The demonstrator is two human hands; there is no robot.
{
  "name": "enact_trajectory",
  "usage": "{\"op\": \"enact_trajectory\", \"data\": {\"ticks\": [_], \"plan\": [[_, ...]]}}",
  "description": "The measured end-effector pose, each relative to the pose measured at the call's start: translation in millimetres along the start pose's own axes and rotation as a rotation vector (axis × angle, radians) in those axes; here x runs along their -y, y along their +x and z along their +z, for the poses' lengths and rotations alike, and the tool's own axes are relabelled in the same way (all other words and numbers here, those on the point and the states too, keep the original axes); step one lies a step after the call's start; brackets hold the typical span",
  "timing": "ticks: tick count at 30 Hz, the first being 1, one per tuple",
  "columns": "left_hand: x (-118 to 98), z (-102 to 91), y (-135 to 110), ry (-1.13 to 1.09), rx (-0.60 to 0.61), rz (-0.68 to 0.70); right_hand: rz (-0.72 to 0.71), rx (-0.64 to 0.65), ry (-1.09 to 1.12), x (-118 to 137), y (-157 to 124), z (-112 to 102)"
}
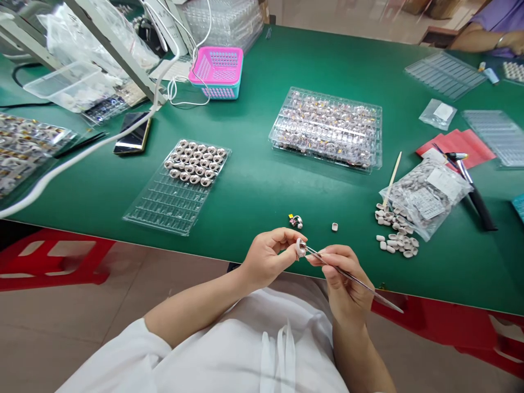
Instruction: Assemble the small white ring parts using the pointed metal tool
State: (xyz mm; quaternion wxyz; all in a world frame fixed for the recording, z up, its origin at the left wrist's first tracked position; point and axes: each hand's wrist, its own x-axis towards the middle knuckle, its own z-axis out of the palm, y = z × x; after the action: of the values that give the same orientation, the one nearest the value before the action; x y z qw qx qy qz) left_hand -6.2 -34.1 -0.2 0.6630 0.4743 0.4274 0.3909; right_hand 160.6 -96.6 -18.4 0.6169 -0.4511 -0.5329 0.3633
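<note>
Between the thumb and fingers of my left hand [270, 254] is a small beige ring-shaped part [301, 248]. My right hand [347, 275] is closed around metal tweezers [360, 283], whose tips reach into or against that part; the exact contact is too small to make out. Just beyond my hands on the green table [254, 191] lies a little electronic piece [296, 221] with a yellow tab. A single beige cap [334, 227] lies to its right. Farther right are several loose beige caps [399, 243].
A clear tray [164, 204] at left holds rows of beige parts. Filled stacked trays [325, 130] stand ahead. At right are a bag of caps [428, 194] and a black-handled tool [478, 202]. A phone [132, 133], white cable [82, 155] and pink basket [216, 71] are at left.
</note>
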Motion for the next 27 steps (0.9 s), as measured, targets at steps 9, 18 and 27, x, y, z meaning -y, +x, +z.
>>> {"op": "enact_trajectory", "data": {"ticks": [9,18,27], "plan": [[0.5,-0.8,-0.4,-0.018,-0.005,-0.012,0.008,0.003,0.015,-1.4,0.0,1.4],[0.6,-0.7,-0.2,-0.036,0.002,0.004,0.012,0.029,0.084,-1.2,0.2,1.8],[1.3,1.5,-1.3,-0.096,0.001,-0.022,0.002,0.026,0.077,-1.7,-0.5,0.6]]}}
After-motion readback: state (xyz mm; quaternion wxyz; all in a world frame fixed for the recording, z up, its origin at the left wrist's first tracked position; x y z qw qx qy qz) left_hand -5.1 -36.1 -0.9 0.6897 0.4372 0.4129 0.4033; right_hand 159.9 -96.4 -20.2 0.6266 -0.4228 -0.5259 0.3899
